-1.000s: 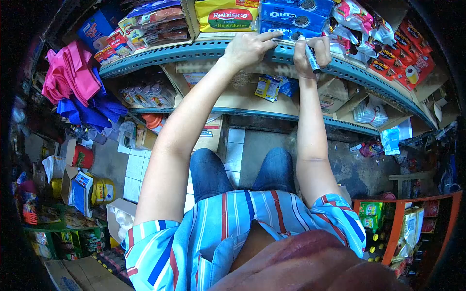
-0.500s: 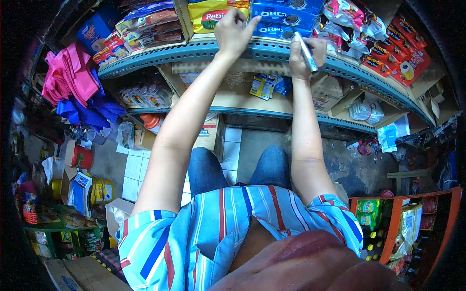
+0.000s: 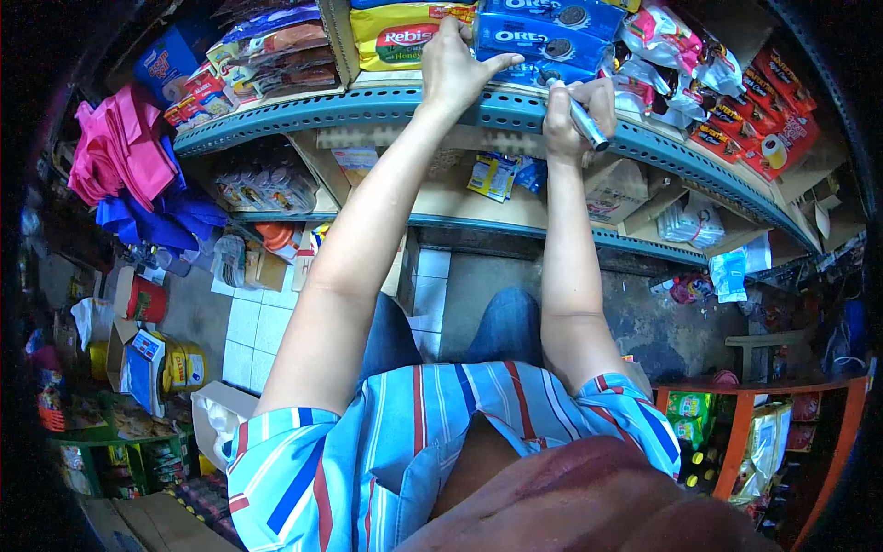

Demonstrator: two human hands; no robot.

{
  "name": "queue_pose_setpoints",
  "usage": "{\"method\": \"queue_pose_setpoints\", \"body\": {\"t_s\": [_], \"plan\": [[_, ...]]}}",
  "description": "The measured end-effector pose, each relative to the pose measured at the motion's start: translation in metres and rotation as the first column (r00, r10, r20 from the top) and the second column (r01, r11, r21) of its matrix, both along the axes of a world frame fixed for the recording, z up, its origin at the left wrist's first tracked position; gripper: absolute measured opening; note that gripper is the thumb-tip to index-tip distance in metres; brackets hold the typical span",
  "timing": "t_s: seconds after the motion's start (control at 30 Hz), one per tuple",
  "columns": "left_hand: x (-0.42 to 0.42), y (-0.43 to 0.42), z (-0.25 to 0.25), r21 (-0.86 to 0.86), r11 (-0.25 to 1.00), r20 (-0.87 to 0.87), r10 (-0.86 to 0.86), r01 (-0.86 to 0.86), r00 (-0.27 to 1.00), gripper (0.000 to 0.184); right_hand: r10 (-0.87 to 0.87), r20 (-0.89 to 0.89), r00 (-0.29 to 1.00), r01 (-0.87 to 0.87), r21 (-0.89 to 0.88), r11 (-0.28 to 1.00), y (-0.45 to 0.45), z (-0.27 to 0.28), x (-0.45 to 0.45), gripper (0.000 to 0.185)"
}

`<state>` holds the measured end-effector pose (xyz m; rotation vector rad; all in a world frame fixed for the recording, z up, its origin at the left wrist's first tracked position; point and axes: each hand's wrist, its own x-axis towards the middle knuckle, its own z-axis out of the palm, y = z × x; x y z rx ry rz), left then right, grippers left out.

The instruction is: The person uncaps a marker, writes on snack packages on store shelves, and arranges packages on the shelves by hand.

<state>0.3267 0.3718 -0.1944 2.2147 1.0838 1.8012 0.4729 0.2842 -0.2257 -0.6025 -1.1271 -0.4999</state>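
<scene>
Open between left forearm [image 3: 372, 207] and right forearm [image 3: 572, 239], through to bare board on the lower shelf [image 3: 449, 198], left of yellow sachets [image 3: 494, 177]. Bounded above by the perforated rail [image 3: 368, 108]. Blocked beyond by blue Oreo packs [image 3: 543, 44], a yellow Rebisco pack [image 3: 391, 46] and a cardboard divider [image 3: 338, 39].

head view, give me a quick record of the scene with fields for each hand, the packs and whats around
left hand: open, thumb spread, over part of yellow Rebisco pack; contact unclear
left hand point: left hand
right hand: right hand closed around pen
right of Rebisco: stacked blue Oreo packs
shelf edge: perforated teal rail
far left: pink cloth above blue cloth
</scene>
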Motion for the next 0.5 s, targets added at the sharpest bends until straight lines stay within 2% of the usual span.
{"method": "queue_pose_setpoints", "body": {"t_s": [0.07,0.13,0.17,0.37,0.43,0.47,0.5], "plan": [[0.0021,0.001,-0.0021,-0.043,0.999,-0.05,-0.02,0.018,0.999,0.075,-0.074,0.028,0.997,0.075,-0.011,0.997,-0.0041,-0.0019,-0.0027,0.022],[0.0056,0.0031,-0.0057,0.071,0.997,-0.036,0.002,0.0,0.999,0.073,-0.098,0.069,0.993,0.1,-0.03,0.995,-0.0061,-0.001,-0.0015,0.021],[0.0059,0.0039,-0.0073,0.069,0.998,-0.033,-0.001,0.003,0.999,0.073,-0.118,0.11,0.987,0.124,-0.045,0.991,-0.007,-0.0008,-0.0009,0.021],[0.0063,0.0026,-0.0085,0.061,0.997,0.008,-0.056,0.056,0.998,0.066,-0.084,0.155,0.984,0.092,-0.045,0.995,-0.0033,0.0028,-0.0035,0.018],[0.0063,0.0063,-0.0095,0.205,0.978,0.029,-0.033,0.026,0.999,0.063,-0.092,0.168,0.981,0.103,-0.056,0.993,-0.0027,0.0021,-0.0034,0.017],[0.0054,0.0035,-0.0091,0.123,0.991,0.018,-0.064,0.061,0.998,0.06,-0.101,0.177,0.979,0.115,-0.07,0.991,-0.0022,0.0019,-0.0035,0.017],[0.0054,0.0038,-0.008,0.127,0.99,0.02,-0.064,0.061,0.998,0.06,-0.113,0.191,0.975,0.127,-0.064,0.99,-0.0011,0.0019,-0.0038,0.019]]}}
